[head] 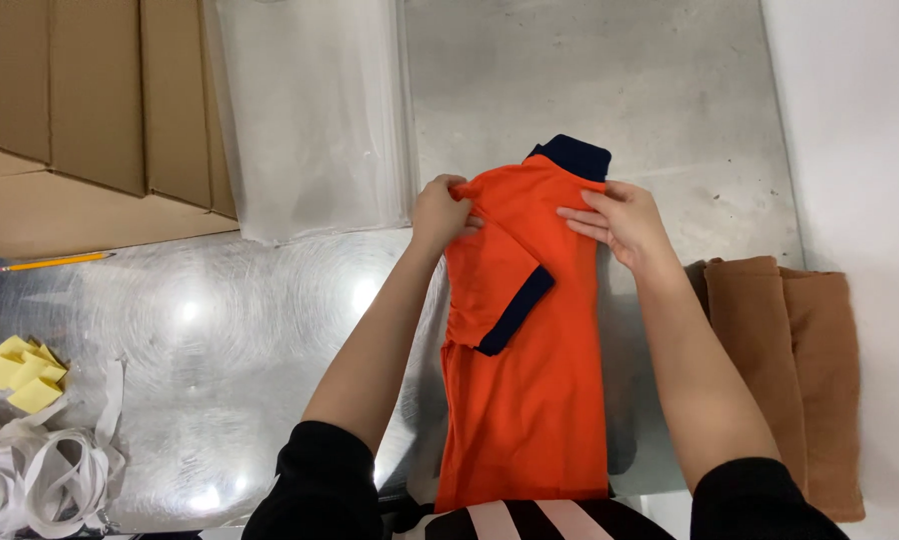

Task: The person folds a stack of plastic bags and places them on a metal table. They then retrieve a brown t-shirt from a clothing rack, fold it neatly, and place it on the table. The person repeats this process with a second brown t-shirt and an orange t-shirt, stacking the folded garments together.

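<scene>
Nearest the lens: black sleeves at the bottom edge, bare forearms reaching up over a steel counter (250, 330); striped black-and-white cloth between the sleeves, at the frame's foot.

Orange shirt (525, 360) laid lengthwise on the counter, folded narrow, collar end away from the wearer; navy collar (572, 155) at the far end; short sleeve folded inward across the front, navy cuff (515, 312) slanting over the orange.

Left hand (442, 212) at the shirt's left shoulder edge, fingers curled, pinching a fold of orange cloth; right hand (618, 222) flat on the upper right of the shirt, fingers extended and close together, pressing down just below the collar.

Right of the shirt, just beside the right forearm: folded tan-brown cloth (800, 370) in a lengthwise stack; white wall beyond it.

Left of the shirt, near the left hand: stack of clear plastic bags (315, 120); further left, flattened brown cardboard (80, 110); yellow pencil (58, 261) at its near edge.

Lower left corner, well apart from the hands: yellow sticky notes (22, 373); heap of white paper strips (45, 470).
</scene>
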